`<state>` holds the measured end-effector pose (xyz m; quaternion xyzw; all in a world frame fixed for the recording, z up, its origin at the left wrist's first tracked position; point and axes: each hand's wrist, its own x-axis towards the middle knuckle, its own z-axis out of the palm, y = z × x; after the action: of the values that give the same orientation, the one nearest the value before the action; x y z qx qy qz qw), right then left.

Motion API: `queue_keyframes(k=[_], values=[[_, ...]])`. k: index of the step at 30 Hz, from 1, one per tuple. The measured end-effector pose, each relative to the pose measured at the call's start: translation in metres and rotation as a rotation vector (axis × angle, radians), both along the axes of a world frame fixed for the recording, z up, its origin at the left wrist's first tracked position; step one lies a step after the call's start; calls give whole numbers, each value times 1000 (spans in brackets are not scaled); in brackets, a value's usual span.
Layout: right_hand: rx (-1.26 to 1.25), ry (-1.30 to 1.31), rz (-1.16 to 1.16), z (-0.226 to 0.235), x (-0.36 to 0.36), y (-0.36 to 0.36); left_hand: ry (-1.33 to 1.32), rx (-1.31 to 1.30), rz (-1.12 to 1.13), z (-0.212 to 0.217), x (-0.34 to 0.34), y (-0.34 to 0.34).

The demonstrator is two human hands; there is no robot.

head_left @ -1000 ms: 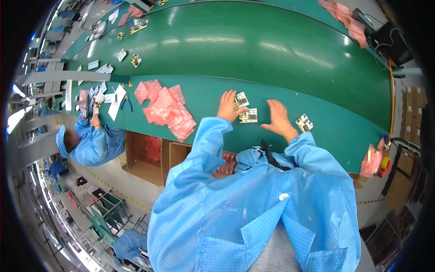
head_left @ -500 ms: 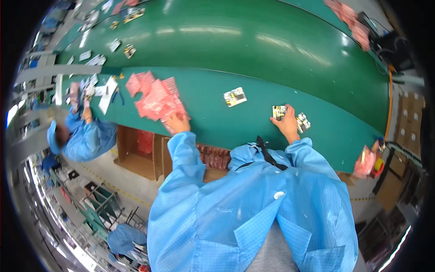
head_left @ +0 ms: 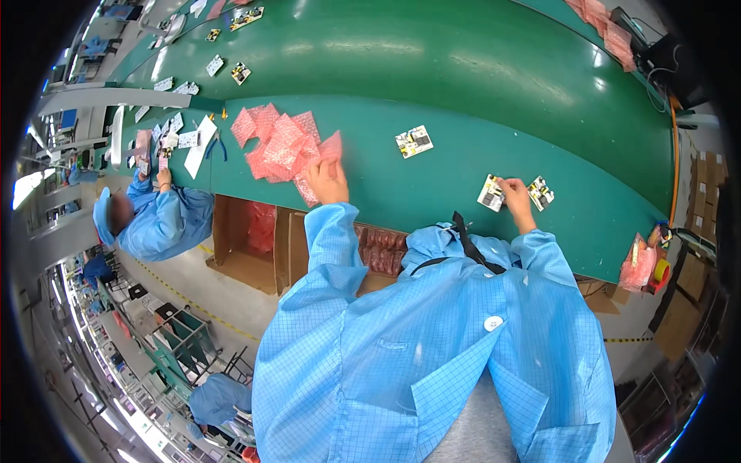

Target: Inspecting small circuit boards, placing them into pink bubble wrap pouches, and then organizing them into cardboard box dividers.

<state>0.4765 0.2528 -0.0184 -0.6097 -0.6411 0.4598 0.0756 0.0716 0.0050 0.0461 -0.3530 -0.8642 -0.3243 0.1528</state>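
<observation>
My left hand (head_left: 328,184) is closed on a pink bubble-wrap bag (head_left: 331,147) at the right edge of a loose pile of such bags (head_left: 285,147). Part of that bag stands up behind my fingers. My right hand (head_left: 518,202) pinches the right edge of a small circuit board (head_left: 490,192) with yellow and black parts. Just right of this hand a second circuit board (head_left: 541,194) lies on the green bench (head_left: 370,177). Farther off, between my two hands, rests a third circuit board (head_left: 414,142).
A long green conveyor surface (head_left: 370,62) runs beyond the bench, with several boards at its left. Cutters (head_left: 218,147) and a white sheet (head_left: 200,147) lie near a co-worker (head_left: 158,220) on the left. Cardboard boxes (head_left: 245,247) stand under the near edge; tape (head_left: 661,271) is at right.
My left hand has closed on a bag and raised its edge. My right hand has turned the board it holds and shifted to that board's right side. The whole view has shifted slightly.
</observation>
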Motion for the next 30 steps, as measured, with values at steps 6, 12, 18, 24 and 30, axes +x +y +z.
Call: queue_keyframes(k=[6, 12, 18, 24, 30], values=[[-383, 389, -212, 27, -6, -41, -326, -125, -548, -10, 120, 25], [-463, 485, -223, 25, 20, -63, -406, -466, -710, -21, 191, 30], [-552, 556, -183, 21, 36, -75, -373, -213, -572, -53, 203, 31], [-503, 483, -190, 20, 38, -81, -700, 43, -333, -42, 196, 47], [-428, 413, -94, 26, 39, -86, -478, -535, -297, -23, 177, 38]])
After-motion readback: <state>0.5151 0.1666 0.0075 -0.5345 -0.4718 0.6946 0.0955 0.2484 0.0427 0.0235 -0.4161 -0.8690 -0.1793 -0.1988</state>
